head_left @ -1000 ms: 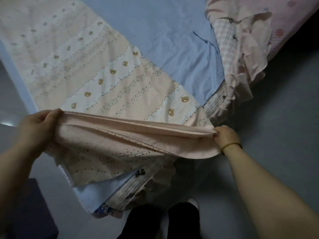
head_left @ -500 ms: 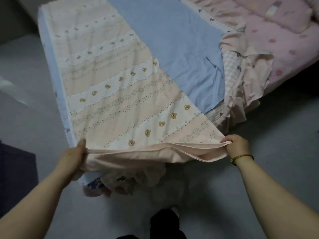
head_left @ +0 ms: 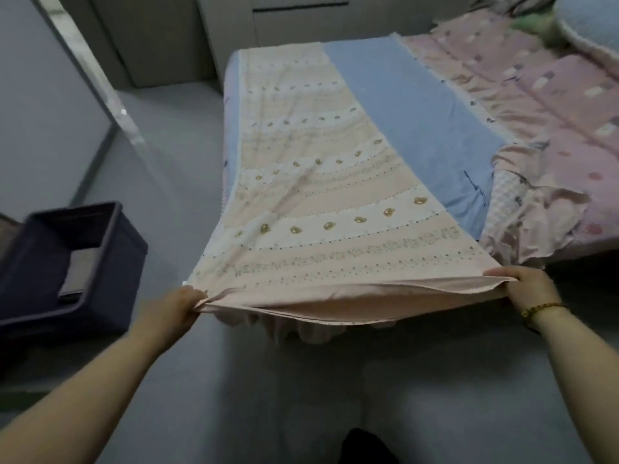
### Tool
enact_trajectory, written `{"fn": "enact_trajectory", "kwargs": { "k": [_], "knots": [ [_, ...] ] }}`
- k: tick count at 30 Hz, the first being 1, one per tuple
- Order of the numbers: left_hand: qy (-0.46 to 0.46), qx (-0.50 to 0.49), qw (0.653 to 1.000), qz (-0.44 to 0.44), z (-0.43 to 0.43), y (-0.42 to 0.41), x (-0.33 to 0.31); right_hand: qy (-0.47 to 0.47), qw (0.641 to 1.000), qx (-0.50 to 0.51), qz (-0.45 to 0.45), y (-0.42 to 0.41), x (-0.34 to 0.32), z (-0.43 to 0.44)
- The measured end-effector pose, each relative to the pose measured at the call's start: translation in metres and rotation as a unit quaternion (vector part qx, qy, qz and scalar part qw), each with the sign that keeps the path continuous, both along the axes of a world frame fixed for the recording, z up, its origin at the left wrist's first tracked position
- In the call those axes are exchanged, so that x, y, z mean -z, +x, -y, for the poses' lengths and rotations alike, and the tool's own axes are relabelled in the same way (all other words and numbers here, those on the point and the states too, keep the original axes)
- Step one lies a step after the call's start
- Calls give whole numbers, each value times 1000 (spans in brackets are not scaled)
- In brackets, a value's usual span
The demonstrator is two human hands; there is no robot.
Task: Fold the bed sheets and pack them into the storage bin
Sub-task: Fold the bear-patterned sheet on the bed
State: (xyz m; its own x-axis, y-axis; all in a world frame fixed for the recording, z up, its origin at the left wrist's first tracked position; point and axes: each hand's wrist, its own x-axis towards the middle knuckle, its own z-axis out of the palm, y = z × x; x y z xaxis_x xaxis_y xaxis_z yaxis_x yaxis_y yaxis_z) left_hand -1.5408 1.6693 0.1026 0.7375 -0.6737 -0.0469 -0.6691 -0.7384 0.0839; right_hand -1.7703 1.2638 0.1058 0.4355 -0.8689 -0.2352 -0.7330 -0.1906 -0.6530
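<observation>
A bed (head_left: 230, 85) stands in a room with a pale grey floor (head_left: 174, 169), and everything here is placed from it. Over the bed's left half lies the peach bed sheet (head_left: 318, 202), banded in cream and printed with small bear heads, stretched long from the bed's far end out past its near end, where it hangs in the air in doubled layers. The left hand (head_left: 174, 309) pinches the sheet's near-left corner off the foot of the bed, fingers curled tightly round the gathered cloth. The right hand (head_left: 526, 286) grips the near-right corner, thumb on top and fingers curled beneath, with a beaded bracelet (head_left: 539, 309) on its wrist. Between the two hands the sheet's edge is pulled nearly straight and level. A blue sheet (head_left: 412, 112) lies flat down the middle of the bed, beside the peach one and partly under it. On the bed's right half lies a pink quilt (head_left: 536, 88), with a crumpled pink cloth (head_left: 542, 222) spilling over the near-right corner. On the floor to the left of the bed's foot sits the dark storage bin (head_left: 132, 262), open at the top, with a folded grey piece (head_left: 83, 272) inside it. Beyond the head of the bed stand pale cabinets (head_left: 301, 25), and a grey wall (head_left: 37, 105) runs well to the bed's left.
</observation>
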Motion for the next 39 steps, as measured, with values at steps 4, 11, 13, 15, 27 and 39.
{"fn": "enact_trajectory", "kwargs": {
  "k": [4,11,13,15,27,39],
  "knots": [
    [74,21,996,48,-8,-21,7,-10,991,-67,-115,-13,11,-3],
    [-91,-106,980,140,72,-40,-54,-101,974,-191,-61,11,-61,40],
    [-236,-180,936,187,73,-40,-88,-156,970,-160,93,5,-100,58],
    [-263,-233,917,187,62,-55,-85,-150,961,-104,208,-19,-112,77],
    [-152,-402,880,-203,66,-132,29,-50,982,-147,-107,-83,3,92],
    [-369,-515,611,-474,85,-116,26,5,995,-82,-55,-80,7,92]
  ]
}}
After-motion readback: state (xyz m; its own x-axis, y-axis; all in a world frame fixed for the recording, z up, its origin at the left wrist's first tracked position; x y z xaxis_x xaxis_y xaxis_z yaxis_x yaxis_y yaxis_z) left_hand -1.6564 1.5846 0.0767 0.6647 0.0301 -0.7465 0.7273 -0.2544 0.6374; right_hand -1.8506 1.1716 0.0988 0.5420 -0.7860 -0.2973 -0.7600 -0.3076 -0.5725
